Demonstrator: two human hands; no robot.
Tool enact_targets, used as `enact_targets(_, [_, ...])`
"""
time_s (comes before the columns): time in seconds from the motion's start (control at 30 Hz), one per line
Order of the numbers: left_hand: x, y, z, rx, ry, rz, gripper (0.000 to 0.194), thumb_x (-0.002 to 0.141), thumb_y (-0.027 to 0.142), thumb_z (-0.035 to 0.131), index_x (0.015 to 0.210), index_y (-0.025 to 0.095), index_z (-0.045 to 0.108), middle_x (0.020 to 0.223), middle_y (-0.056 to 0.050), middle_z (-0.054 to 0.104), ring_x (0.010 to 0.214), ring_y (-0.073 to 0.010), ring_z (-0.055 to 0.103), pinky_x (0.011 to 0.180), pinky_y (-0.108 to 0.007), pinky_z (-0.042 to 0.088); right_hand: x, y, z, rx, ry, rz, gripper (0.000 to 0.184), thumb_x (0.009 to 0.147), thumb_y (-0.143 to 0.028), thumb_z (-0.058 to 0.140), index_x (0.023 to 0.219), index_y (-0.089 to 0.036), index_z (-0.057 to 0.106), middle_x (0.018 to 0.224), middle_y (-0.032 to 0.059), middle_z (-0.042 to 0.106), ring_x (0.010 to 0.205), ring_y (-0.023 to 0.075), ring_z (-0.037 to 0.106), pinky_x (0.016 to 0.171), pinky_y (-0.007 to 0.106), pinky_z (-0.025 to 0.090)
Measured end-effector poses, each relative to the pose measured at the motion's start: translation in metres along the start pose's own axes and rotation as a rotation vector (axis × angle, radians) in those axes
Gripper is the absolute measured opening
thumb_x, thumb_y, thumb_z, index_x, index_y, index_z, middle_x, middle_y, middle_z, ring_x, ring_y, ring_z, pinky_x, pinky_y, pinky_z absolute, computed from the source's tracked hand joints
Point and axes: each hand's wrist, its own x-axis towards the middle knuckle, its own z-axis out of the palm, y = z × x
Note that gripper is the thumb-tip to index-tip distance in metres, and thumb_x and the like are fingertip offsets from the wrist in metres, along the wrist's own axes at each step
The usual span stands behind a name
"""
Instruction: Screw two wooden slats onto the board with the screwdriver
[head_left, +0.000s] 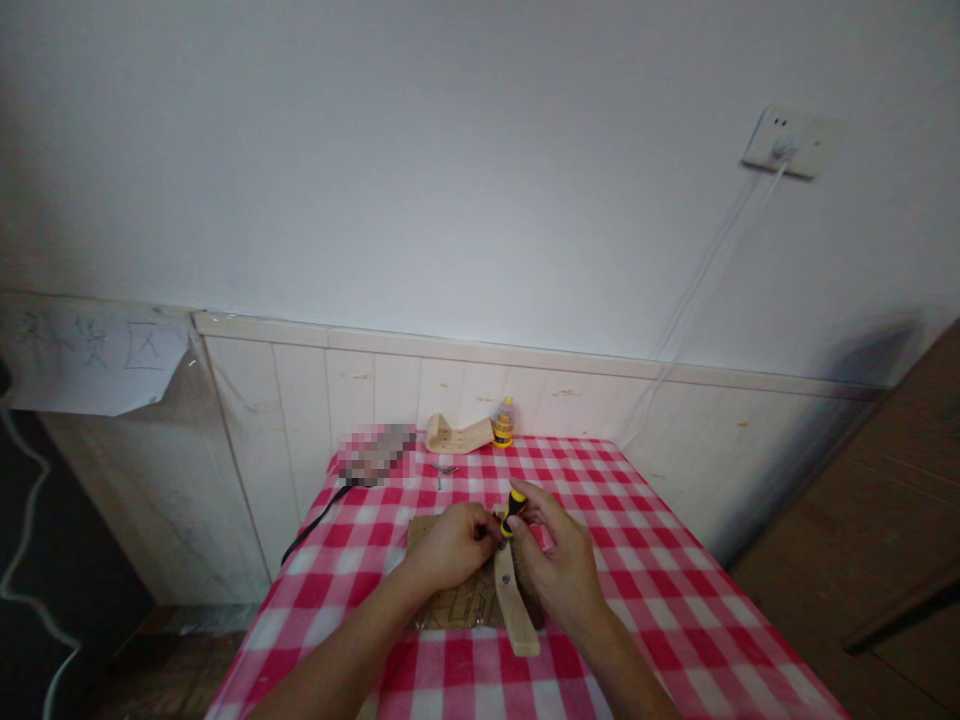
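Observation:
My right hand (556, 560) is closed round a black and yellow screwdriver (514, 510), whose tip points down at a pale wooden strip (514, 605). That strip lies on a brown cardboard sheet (457, 602) on the red and white checked tablecloth (660, 610). My left hand (452, 545) is curled in a pinch beside the screwdriver tip, touching the top end of the strip; what it pinches is too small to name.
At the table's far edge lie a curved wooden piece (456, 434), a small yellow bit holder (504, 423), loose screws (444, 469) and a pixelated object (377, 453) with a black cable (315, 525). A wall socket (784, 142) with white cord is up right.

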Motion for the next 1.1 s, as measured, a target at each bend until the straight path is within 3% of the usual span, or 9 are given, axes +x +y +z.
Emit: enact_targets(1.1, [-0.0016,0.0073,-0.0017,0.059,-0.004,-0.061,0.020,0.076,0.010,0.055,0.079,0.014,0.074,0.083,-0.004,0.076,0.073,-0.0163,0.066,0.063,-0.023,0.044,0.0024,-0.0021,0.0026,0.063,0.099,0.092,0.030,0.081,-0.024,0.069,0.110,-0.020,0.066,0.090,0.0053,0.075,0.076,0.0210,0.071,0.071,0.032,0.060])
